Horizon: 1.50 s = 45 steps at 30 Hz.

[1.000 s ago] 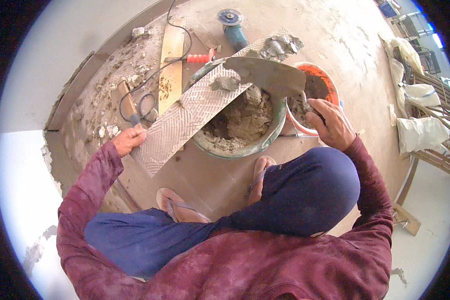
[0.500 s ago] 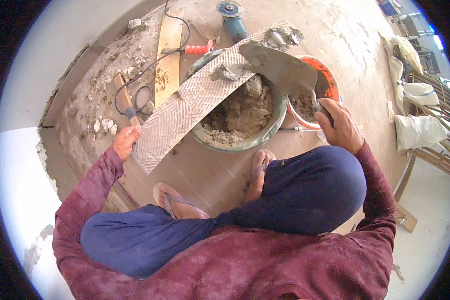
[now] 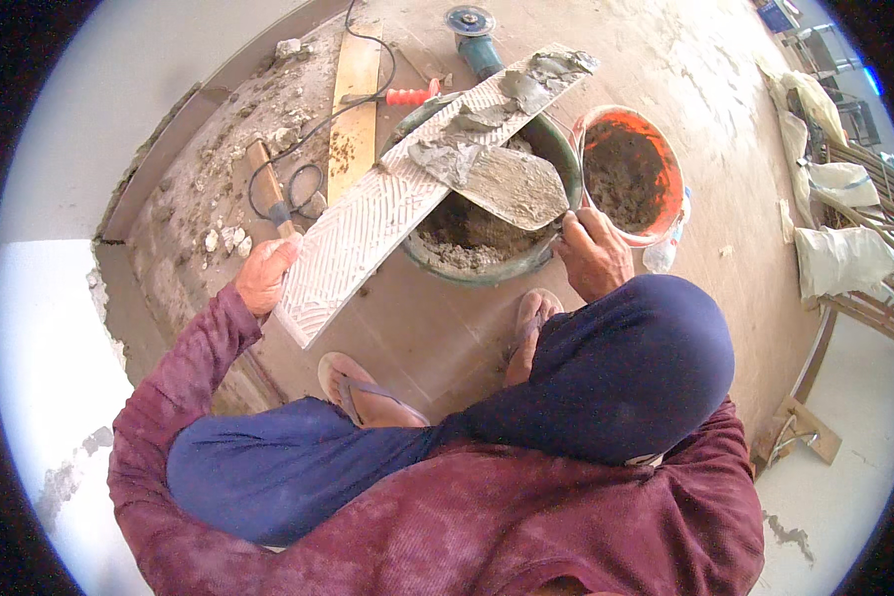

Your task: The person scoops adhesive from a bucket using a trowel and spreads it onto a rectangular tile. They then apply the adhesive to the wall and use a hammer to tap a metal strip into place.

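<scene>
My left hand [image 3: 266,275] grips the near end of a long, narrow tile [image 3: 353,238], its ridged back facing up. The tile slants away to the right above a green bucket [image 3: 459,276] of grey-brown mortar. Wet grey mortar [image 3: 538,87] lies in lumps and smears along the tile's far half. In my right hand [image 3: 596,256], closed at the handle end, is a trowel [image 3: 526,191] with a mortar-coated blade. The blade's far end meets the mortar at the tile's right edge. My fingers hide most of the trowel's handle.
An orange bucket [image 3: 677,189] with dark mortar stands right of the green one. Beyond lie an angle grinder [image 3: 477,50], a wooden board [image 3: 356,74], a red-handled tool [image 3: 412,96] and a black cable. Rubble and a wooden-handled tool [image 3: 261,179] are at left; sacks and rods [image 3: 844,260] at right.
The trowel has swung left and nearer, from between the buckets to the tile's edge over the green bucket. More mortar now covers the tile's far half. My left hand still holds the tile.
</scene>
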### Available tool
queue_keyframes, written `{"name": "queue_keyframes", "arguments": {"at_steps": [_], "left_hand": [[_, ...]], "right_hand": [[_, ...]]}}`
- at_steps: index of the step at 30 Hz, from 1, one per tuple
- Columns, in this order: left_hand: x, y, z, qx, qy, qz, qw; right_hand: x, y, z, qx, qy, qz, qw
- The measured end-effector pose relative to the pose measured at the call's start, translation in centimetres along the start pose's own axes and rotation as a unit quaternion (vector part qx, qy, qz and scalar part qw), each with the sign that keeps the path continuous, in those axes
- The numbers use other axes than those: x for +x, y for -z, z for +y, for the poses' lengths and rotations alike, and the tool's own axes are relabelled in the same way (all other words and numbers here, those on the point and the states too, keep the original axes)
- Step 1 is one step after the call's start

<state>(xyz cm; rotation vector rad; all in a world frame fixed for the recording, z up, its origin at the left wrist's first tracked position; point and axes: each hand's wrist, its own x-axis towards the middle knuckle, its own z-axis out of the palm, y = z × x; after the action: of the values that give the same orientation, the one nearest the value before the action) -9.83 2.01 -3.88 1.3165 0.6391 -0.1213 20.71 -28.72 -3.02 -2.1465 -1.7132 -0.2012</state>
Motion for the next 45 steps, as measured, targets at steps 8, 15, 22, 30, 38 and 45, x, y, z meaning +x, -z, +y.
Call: {"name": "queue_keyframes", "arguments": {"at_steps": [8, 15, 22, 30, 38, 45], "left_hand": [[2.1, 0.6, -0.1, 0.21, -0.095, -0.025, 0.973], [1.4, 4.7, -5.1, 0.497, -0.202, 0.072, 0.841], [2.1, 1.5, -3.0, 0.242, 0.027, 0.087, 0.966], [1.2, 3.8, -5.0, 0.045, 0.087, 0.067, 0.993], [-3.2, -1.1, -2.5, -0.116, 0.189, 0.222, 0.95], [-1.3, -2.1, -0.1, -0.096, 0.239, 0.207, 0.944]], "right_hand": [[-5.1, 8.6, 3.5, -0.024, -0.095, -0.064, 0.993], [-1.7, 17.6, 9.5, -0.092, -0.156, -0.263, 0.948], [3.4, 12.0, 17.3, -0.154, 0.0, -0.541, 0.827], [8.6, 8.3, 20.2, -0.127, 0.106, -0.608, 0.777], [11.2, 3.8, 24.3, 0.076, 0.25, -0.593, 0.761], [5.2, 5.7, 23.2, 0.171, -0.014, -0.51, 0.843]]}}
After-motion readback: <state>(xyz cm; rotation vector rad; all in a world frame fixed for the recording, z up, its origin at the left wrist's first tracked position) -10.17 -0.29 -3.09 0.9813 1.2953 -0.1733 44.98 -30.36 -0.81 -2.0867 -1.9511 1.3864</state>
